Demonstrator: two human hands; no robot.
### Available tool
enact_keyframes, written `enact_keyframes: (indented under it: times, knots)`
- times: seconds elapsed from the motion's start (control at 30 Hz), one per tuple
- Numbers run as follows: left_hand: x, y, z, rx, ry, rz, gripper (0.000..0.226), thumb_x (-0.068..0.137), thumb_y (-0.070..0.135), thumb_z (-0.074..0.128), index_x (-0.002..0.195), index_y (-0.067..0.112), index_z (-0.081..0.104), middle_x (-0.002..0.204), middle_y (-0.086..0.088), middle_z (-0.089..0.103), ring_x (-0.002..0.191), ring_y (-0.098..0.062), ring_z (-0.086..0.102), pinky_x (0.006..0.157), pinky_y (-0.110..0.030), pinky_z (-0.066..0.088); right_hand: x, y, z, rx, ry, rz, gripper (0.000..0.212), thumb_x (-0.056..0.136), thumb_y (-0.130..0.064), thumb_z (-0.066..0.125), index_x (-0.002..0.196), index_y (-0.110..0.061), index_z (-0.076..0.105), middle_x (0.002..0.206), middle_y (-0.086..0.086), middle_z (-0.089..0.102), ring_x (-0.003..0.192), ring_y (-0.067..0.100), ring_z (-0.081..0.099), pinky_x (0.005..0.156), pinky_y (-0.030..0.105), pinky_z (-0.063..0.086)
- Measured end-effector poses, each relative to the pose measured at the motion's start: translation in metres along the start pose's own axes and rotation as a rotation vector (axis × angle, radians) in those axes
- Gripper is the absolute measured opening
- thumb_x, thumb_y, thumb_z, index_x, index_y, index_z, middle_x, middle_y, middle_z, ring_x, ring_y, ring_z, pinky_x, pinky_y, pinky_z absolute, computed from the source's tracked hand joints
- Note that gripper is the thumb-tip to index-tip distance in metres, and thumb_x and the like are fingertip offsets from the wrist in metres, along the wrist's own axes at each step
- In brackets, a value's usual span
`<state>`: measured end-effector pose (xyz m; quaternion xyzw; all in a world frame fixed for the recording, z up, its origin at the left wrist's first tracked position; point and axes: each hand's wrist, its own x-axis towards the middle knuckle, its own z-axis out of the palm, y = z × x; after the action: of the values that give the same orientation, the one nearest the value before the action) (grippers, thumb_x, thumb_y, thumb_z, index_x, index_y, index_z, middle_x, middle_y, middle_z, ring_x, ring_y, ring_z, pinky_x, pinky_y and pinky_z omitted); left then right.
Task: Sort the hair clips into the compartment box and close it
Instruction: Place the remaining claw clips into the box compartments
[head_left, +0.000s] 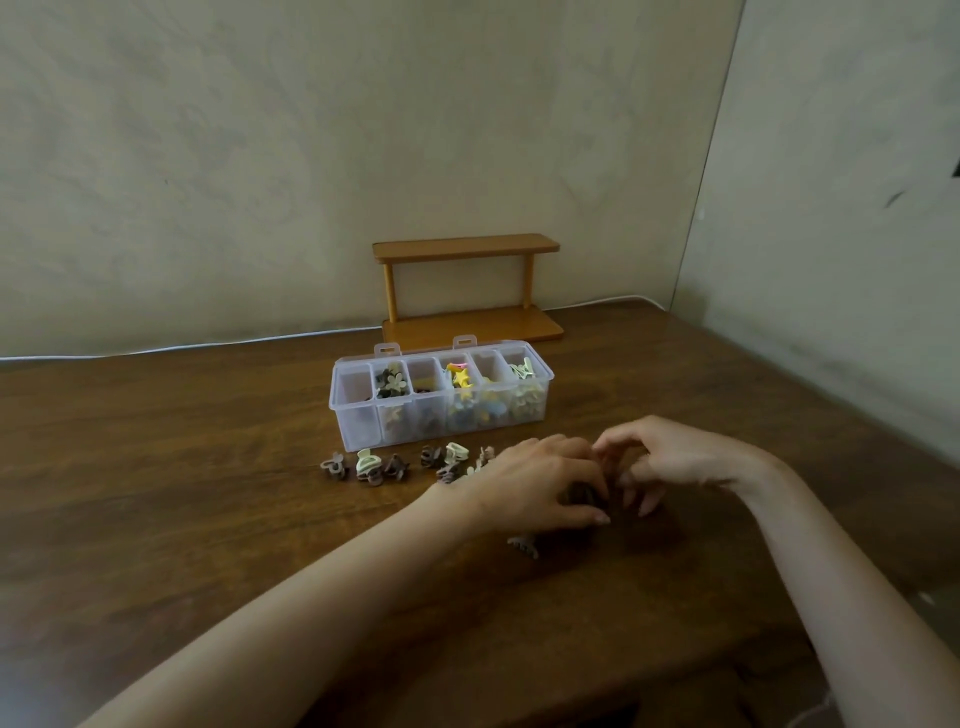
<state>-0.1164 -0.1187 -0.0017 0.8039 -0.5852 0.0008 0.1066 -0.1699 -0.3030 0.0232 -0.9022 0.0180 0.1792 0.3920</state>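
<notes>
While the left hand (540, 483) curls round dark clips (581, 496) and the right hand (675, 460) fingers them, grip unclear, sorting looks midway; next, lift them into the open box (353, 415).

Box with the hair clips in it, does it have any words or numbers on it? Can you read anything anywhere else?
No words, numbers, brands or signs can be read in this view.
Clear compartment box: no label or print shows on its walls.
Hair clips on the table: plain colours, no writing.
Wooden shelf: bare wood, nothing written.
</notes>
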Motion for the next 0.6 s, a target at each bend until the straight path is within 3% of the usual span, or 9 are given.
enact_keyframes:
  times: [0.17,0.33,0.5,0.6]
  knots:
    - [-0.021,-0.017,-0.008,-0.064,0.012,-0.068,0.023,0.088,0.034,0.058,0.105,0.02,0.061,0.126,0.003,0.047,0.11,-0.011,0.047,0.093,-0.03,0.045,0.01,-0.015,0.014,0.023,-0.071,-0.052,0.047,0.081,0.002,0.065,0.117,-0.027,0.054,0.111,0.0,0.059,0.093,0.017,0.067,0.069,0.024,0.056]
    - [-0.045,-0.037,-0.013,-0.181,0.127,-0.176,0.031,0.083,0.024,0.066,0.112,0.018,0.055,0.119,0.003,0.049,0.104,-0.009,0.051,0.09,-0.027,0.048,0.04,-0.037,0.041,0.048,0.107,-0.168,0.041,0.078,0.0,0.071,0.108,-0.025,0.06,0.102,-0.003,0.062,0.091,0.013,0.064,0.064,0.022,0.056]
    - [-0.071,-0.059,-0.016,-0.089,0.307,-0.266,0.036,0.082,0.022,0.065,0.116,0.019,0.053,0.119,0.003,0.052,0.113,-0.01,0.045,0.096,-0.031,0.042,0.059,-0.051,0.053,0.11,0.183,-0.238,0.044,0.079,0.006,0.067,0.114,-0.018,0.059,0.106,0.006,0.063,0.094,0.016,0.065,0.069,0.026,0.058]
    - [-0.083,-0.068,-0.014,-0.122,0.398,-0.312,0.035,0.081,0.022,0.066,0.113,0.019,0.053,0.119,0.004,0.052,0.113,-0.01,0.046,0.096,-0.032,0.043,0.053,-0.048,0.047,0.075,0.234,-0.222,0.027,0.08,-0.003,0.07,0.1,-0.019,0.062,0.097,0.003,0.064,0.085,0.012,0.066,0.062,0.022,0.056]
